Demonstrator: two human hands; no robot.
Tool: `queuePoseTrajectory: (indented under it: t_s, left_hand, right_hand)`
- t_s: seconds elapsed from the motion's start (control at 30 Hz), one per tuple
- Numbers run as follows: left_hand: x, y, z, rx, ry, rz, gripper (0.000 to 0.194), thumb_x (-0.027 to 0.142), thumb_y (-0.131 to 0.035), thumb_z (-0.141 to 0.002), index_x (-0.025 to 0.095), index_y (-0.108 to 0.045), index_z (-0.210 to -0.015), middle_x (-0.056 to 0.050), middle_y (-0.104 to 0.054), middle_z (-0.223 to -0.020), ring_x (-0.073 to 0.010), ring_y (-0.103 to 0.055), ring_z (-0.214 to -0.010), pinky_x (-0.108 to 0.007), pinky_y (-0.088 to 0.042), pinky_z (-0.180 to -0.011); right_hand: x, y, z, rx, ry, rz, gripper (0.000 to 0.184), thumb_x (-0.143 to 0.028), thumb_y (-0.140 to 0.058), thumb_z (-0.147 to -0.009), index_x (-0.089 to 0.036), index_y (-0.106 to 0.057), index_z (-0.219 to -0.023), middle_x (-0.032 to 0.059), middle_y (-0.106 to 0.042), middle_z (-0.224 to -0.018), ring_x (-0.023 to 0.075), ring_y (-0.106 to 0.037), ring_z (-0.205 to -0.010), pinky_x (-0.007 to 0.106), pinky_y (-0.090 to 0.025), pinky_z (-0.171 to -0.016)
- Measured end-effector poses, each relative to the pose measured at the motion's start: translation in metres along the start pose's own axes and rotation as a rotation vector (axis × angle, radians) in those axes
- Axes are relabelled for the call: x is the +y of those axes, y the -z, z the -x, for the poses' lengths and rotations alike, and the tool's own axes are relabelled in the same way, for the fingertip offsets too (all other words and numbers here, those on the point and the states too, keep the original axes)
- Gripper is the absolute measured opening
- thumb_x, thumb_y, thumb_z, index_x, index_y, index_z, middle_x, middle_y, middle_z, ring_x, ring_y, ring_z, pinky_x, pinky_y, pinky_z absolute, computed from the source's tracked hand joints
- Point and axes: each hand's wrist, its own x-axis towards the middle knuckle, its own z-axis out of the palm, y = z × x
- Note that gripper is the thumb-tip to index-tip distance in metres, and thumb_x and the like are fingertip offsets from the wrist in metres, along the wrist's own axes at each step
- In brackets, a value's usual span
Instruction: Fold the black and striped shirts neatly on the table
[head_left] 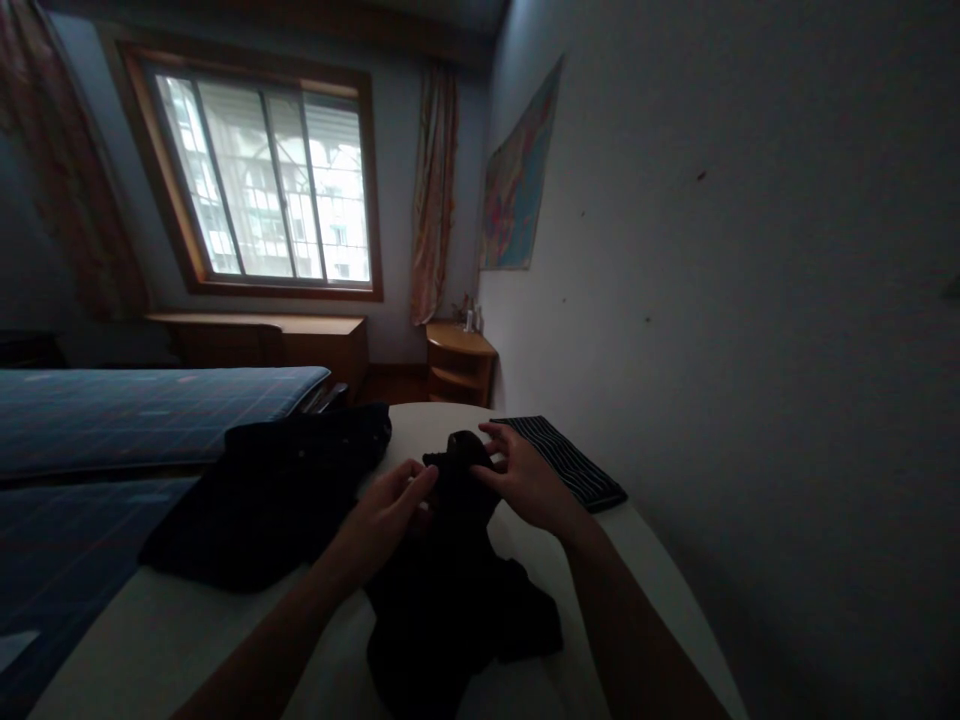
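A black cloth garment lies rumpled on the pale table, its lower end spreading into two lobes toward me. Its narrow far end is raised between my hands. At the left edge of that end, my left hand pinches the cloth between thumb and fingers. My right hand grips the opposite side, thumb on the cloth and fingers curled behind. A dark brownish rounded part shows at the top between the hands; I cannot tell what it is. The room is too dim to make out the garment's exact kind.
A folded dark garment lies on the left of the round pale table. A striped black cloth lies at the right, by the wall. A bed with a blue plaid mattress stands left. Behind are a corner shelf and a desk.
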Motion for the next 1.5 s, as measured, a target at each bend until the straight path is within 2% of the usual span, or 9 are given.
queuePoseTrajectory:
  t_s: [0.1, 0.2, 0.37, 0.47, 0.67, 0.77, 1.03, 1.37, 1.5]
  left_hand:
    - [-0.003, 0.004, -0.002, 0.101, 0.029, -0.08, 0.053, 0.071, -0.055, -0.08, 0.018, -0.057, -0.083, -0.004, -0.065, -0.078, -0.0199, -0.065, -0.069, -0.029, -0.051, -0.057]
    - [-0.009, 0.007, -0.008, 0.207, -0.044, -0.029, 0.056, 0.058, -0.069, -0.075, 0.019, -0.056, -0.114, -0.013, -0.065, -0.12, -0.0261, -0.067, -0.098, -0.033, -0.056, -0.071]
    - [-0.014, 0.007, -0.012, 0.006, -0.132, 0.132, 0.082, 0.04, -0.074, -0.076, 0.025, -0.038, -0.148, -0.013, -0.056, -0.14, -0.029, -0.06, -0.118, -0.043, -0.051, -0.097]
    - [-0.01, 0.007, -0.01, -0.043, -0.107, 0.158, 0.072, 0.039, -0.074, -0.077, 0.023, -0.047, -0.142, -0.01, -0.066, -0.128, -0.0285, -0.065, -0.11, -0.043, -0.053, -0.093]
    - [-0.001, 0.008, -0.01, 0.225, 0.011, 0.222, 0.053, 0.051, -0.074, -0.073, 0.017, -0.066, -0.112, -0.008, -0.073, -0.102, -0.0262, -0.07, -0.093, -0.034, -0.056, -0.077]
    - [-0.002, 0.012, -0.013, 0.32, 0.071, 0.358, 0.055, 0.047, -0.075, -0.071, 0.017, -0.063, -0.115, -0.008, -0.072, -0.102, -0.0232, -0.07, -0.088, -0.029, -0.055, -0.069]
    - [-0.017, 0.022, -0.021, 0.34, 0.072, 0.476, 0.042, 0.026, -0.063, -0.067, 0.017, -0.068, -0.108, -0.01, -0.071, -0.111, -0.0232, -0.067, -0.099, -0.029, -0.054, -0.077]
    - [-0.011, 0.018, -0.017, 0.22, 0.026, 0.259, 0.051, 0.044, -0.077, -0.067, 0.016, -0.066, -0.108, -0.008, -0.074, -0.103, -0.027, -0.066, -0.106, -0.033, -0.051, -0.085]
    - [-0.009, 0.014, -0.016, 0.238, 0.026, 0.31, 0.051, 0.047, -0.074, -0.072, 0.019, -0.06, -0.112, -0.004, -0.074, -0.092, -0.0208, -0.07, -0.087, -0.031, -0.053, -0.079]
  right_hand:
    - [-0.009, 0.008, 0.003, -0.067, 0.093, -0.036, 0.055, -0.009, -0.064, -0.076, -0.018, -0.055, -0.13, 0.0088, -0.067, -0.112, 0.0155, -0.066, -0.083, 0.029, -0.055, -0.071]
    - [-0.022, 0.015, 0.011, -0.146, 0.222, -0.03, 0.055, -0.005, -0.057, -0.077, -0.024, -0.06, -0.128, 0.0056, -0.068, -0.116, 0.0175, -0.065, -0.099, 0.033, -0.055, -0.084]
    - [-0.03, 0.022, 0.017, -0.331, 0.303, -0.115, 0.057, -0.004, -0.046, -0.08, -0.029, -0.063, -0.128, 0.0012, -0.068, -0.122, 0.0178, -0.062, -0.112, 0.037, -0.051, -0.095]
    - [-0.022, 0.023, 0.011, -0.165, 0.266, -0.061, 0.053, -0.006, -0.044, -0.081, -0.028, -0.067, -0.124, 0.0016, -0.071, -0.116, 0.018, -0.065, -0.105, 0.038, -0.051, -0.094]
    - [0.001, 0.022, -0.007, 0.265, 0.069, 0.064, 0.041, -0.011, -0.051, -0.084, -0.023, -0.063, -0.121, 0.0056, -0.072, -0.108, 0.0184, -0.067, -0.093, 0.039, -0.052, -0.092]
    - [0.008, 0.022, -0.007, 0.117, -0.022, -0.057, 0.042, -0.03, -0.059, -0.091, -0.019, -0.054, -0.131, 0.0123, -0.068, -0.119, 0.0213, -0.066, -0.104, 0.041, -0.051, -0.095]
    - [0.021, 0.019, 0.008, -0.454, -0.205, -0.005, 0.129, -0.052, -0.087, -0.063, -0.024, -0.005, -0.158, 0.0204, -0.043, -0.149, 0.0272, -0.063, -0.111, 0.044, -0.049, -0.098]
    - [0.018, 0.025, 0.0, -0.352, -0.143, 0.017, 0.059, -0.036, -0.083, -0.069, -0.016, -0.061, -0.121, 0.0082, -0.07, -0.1, 0.0199, -0.066, -0.084, 0.03, -0.051, -0.068]
    - [0.014, 0.032, -0.005, -0.096, -0.086, -0.077, 0.049, -0.024, -0.079, -0.07, -0.016, -0.062, -0.115, 0.0069, -0.072, -0.095, 0.0189, -0.067, -0.081, 0.03, -0.052, -0.068]
